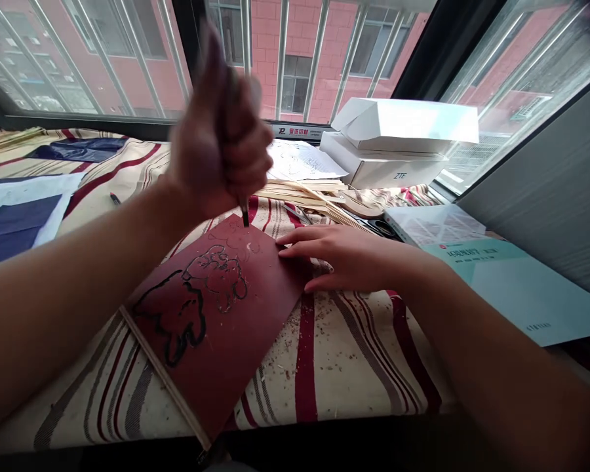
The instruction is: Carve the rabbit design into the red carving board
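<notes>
My left hand (221,144) is raised over the far corner of a reddish-brown wooden board (226,354), closed in a fist and blurred. Out of the bottom of the fist sticks a slim carving tool (246,217), its dark tip pointing down at the board; most of it is hidden by the fingers. Black-lined cartoon figures (219,272) mark the board, fainter outlines lie near its far corner, and small chips are scattered there. With fingers stretched out, my right hand (344,255) rests at the board's right edge, fingertips touching its surface.
A striped cloth (364,354) sprinkled with shavings covers the table. Behind the board lie wooden strips (299,191), a sketched sheet (305,160) and white boxes (398,167). Books (516,282) are at right, dark blue and white sheets (24,216) at left. A barred window stands behind.
</notes>
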Motion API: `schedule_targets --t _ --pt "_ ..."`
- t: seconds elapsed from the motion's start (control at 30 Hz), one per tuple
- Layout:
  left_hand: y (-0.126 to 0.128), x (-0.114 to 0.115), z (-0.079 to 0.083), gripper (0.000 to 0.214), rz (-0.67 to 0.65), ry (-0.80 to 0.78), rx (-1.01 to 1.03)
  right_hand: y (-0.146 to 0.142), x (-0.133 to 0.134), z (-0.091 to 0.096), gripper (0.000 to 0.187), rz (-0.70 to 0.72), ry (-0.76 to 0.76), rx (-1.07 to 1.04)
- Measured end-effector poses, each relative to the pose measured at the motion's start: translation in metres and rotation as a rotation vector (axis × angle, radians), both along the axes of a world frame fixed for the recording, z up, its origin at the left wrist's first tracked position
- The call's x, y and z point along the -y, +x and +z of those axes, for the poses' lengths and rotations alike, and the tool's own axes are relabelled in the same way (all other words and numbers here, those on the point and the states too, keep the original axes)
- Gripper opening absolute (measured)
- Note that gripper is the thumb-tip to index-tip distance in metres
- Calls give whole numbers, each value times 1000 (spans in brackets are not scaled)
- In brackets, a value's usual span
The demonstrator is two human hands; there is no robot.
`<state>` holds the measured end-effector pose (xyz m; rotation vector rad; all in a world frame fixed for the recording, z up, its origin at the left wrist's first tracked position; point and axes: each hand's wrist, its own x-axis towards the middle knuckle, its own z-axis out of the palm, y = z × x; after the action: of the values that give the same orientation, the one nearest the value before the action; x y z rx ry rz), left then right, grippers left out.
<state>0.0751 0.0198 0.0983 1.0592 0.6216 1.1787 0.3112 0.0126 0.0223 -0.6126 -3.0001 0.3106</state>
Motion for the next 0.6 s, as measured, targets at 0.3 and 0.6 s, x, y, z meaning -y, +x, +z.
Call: schedule_targets --t 0.3,0.6 --pt "7 -13 -60 80 -234 69 -100 5 4 -2 61 -14 1 -8" --pt "14 -10 -65 75 -207 -23 -123 3 5 0 54 -33 -16 -19"
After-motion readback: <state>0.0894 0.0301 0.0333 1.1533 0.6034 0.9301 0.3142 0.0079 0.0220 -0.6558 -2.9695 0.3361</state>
